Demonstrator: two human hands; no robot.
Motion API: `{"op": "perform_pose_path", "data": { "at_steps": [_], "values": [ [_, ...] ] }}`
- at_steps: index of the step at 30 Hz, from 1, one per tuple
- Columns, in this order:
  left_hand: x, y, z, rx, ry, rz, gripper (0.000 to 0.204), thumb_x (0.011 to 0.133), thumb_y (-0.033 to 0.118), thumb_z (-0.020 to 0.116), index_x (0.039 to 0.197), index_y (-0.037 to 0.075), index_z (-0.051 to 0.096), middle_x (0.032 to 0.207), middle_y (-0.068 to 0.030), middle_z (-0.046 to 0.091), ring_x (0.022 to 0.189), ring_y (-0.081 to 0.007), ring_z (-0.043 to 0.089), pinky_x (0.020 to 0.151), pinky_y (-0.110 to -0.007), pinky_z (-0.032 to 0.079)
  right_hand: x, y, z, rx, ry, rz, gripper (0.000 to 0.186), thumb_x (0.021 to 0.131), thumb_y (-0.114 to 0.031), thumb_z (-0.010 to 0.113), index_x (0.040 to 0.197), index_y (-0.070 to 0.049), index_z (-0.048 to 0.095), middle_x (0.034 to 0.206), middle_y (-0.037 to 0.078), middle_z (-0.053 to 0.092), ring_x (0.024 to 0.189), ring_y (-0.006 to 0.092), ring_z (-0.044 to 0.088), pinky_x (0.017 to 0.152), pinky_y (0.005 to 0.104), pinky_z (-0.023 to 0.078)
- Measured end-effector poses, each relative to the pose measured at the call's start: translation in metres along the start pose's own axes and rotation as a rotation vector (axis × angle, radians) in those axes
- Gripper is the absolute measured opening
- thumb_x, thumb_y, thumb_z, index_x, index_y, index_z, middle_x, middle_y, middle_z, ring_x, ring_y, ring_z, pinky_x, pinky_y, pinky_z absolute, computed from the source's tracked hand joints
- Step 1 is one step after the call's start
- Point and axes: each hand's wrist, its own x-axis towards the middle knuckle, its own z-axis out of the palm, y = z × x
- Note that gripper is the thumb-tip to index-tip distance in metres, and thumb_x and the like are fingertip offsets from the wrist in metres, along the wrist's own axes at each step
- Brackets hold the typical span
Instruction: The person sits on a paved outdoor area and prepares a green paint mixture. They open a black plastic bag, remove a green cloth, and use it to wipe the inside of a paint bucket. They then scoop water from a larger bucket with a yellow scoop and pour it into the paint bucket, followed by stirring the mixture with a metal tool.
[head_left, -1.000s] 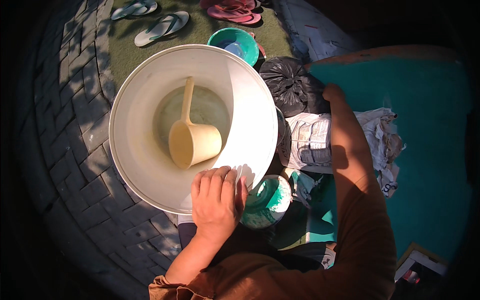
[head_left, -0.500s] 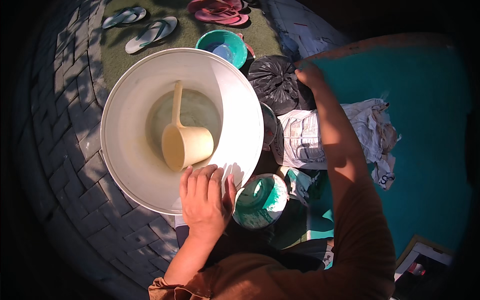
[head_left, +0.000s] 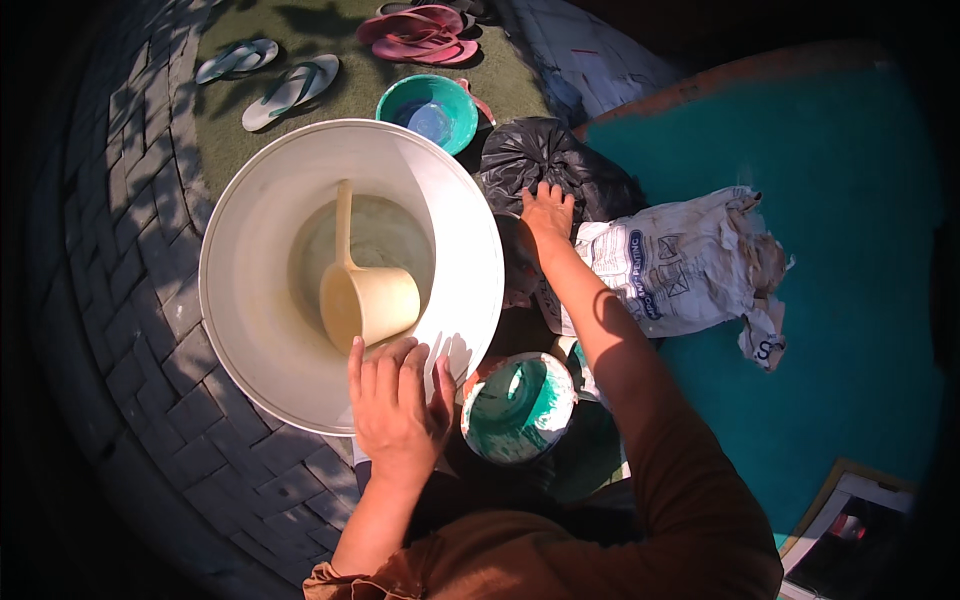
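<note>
Head view: the black bag [head_left: 565, 165], one o'clock, is best steadied by the spread right fingers [head_left: 546, 196]; left fingers [head_left: 411, 372] are released.

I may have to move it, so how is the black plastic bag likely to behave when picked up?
The black plastic bag will probably sag and change shape, since its skin is wrinkled and creased. Its glossy surface may be slippery. Its rounded bulge suggests it is filled, but the contents are hidden, so weight is uncertain.
</note>
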Motion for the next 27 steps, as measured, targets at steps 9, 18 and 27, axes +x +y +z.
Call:
{"op": "perform_pose_path", "data": {
  "at_steps": [9,18,27],
  "values": [
    [0.002,0.004,0.001,0.015,0.003,0.004,0.02,0.081,0.005,0.069,0.098,0.005,0.059,0.098,-0.0102,0.063,0.093,-0.0292,0.062,0.104,-0.052,0.043,0.004,0.035,0.013,-0.002,-0.168,-0.117,0.053,0.098,-0.018,0.045,0.15,-0.024,0.039,0.157,0.006,0.034,0.144,0.0269,0.031,0.117,0.0499,0.02],
    [0.003,0.003,0.0,0.011,-0.007,0.004,0.021,0.082,0.006,0.069,0.099,0.005,0.057,0.098,-0.0101,0.063,0.093,-0.0292,0.062,0.104,-0.053,0.042,0.04,0.056,0.008,0.464,0.411,0.184,0.028,0.088,-0.025,0.065,0.113,-0.013,0.062,0.12,0.014,0.06,0.111,0.0342,0.06,0.095,0.0448,0.047],
    [0.001,0.002,0.0,0.018,-0.011,0.011,0.021,0.082,0.006,0.069,0.099,0.005,0.058,0.098,-0.0102,0.063,0.093,-0.0291,0.062,0.104,-0.053,0.042,0.072,0.073,0.012,0.356,0.264,0.045,0.034,0.087,-0.03,0.069,0.118,-0.016,0.065,0.122,0.014,0.062,0.114,0.0339,0.06,0.101,0.0429,0.046]
  ]
}}
